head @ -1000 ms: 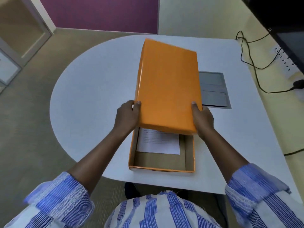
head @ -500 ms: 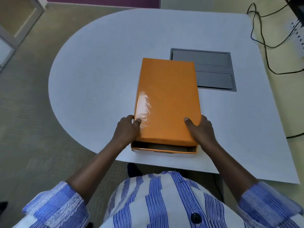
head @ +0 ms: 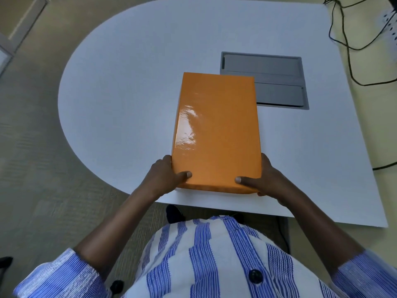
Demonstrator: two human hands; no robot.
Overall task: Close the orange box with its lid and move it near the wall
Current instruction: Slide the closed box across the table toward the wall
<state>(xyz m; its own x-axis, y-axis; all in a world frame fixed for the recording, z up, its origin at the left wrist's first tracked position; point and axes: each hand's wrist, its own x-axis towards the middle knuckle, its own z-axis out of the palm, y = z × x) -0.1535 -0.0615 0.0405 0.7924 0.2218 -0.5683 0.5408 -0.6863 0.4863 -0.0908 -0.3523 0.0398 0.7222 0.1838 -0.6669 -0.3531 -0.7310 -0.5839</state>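
Observation:
The orange box lies lengthwise on the white table [head: 120, 87], near its front edge, and its glossy orange lid [head: 217, 125] covers it fully, so the box underneath is hidden. My left hand [head: 165, 175] grips the lid's near left corner, thumb on top. My right hand [head: 264, 181] grips the near right corner the same way, fingers wrapped down the side.
A grey cable hatch [head: 277, 80] is set flush in the table just beyond the box's far right corner. Black cables [head: 343, 44] and a white power strip [head: 391, 26] lie by the yellow wall at the right. The table's left end is rounded.
The lid came down from tilted above the open box to flat over it, closing the gap at the near end. Both hands slid to the near corners.

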